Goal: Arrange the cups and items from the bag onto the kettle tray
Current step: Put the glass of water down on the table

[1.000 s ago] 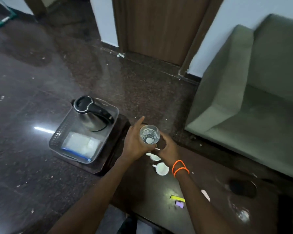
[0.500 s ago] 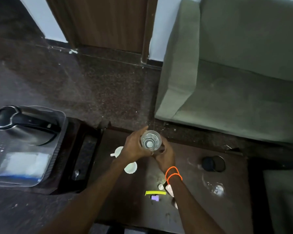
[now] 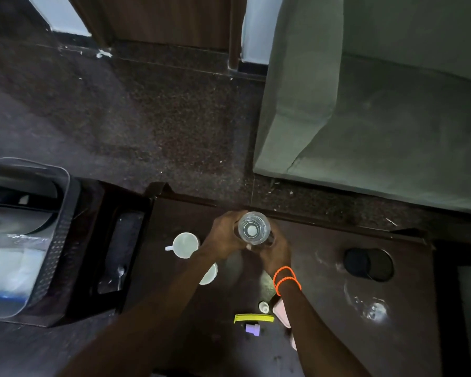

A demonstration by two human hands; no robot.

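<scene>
Glass (image 3: 254,228): clear, upright, held above the far edge of the dark table (image 3: 324,308).
Left hand (image 3: 223,235): wrapped around the glass's left side.
Right hand (image 3: 275,250): gripping the glass from the lower right; orange bands (image 3: 286,280) on the wrist.
White cups (image 3: 185,244): two on the table, just left of the hands; one partly hidden under the left forearm.
Tray (image 3: 57,240): at the left edge, well apart from the glass, holding a kettle (image 3: 19,213).
Second glass (image 3: 373,308): on the table, right.

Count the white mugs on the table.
2. One white mug stands left of the left hand; a second mug shows partly under the left forearm. Others may be hidden.
</scene>
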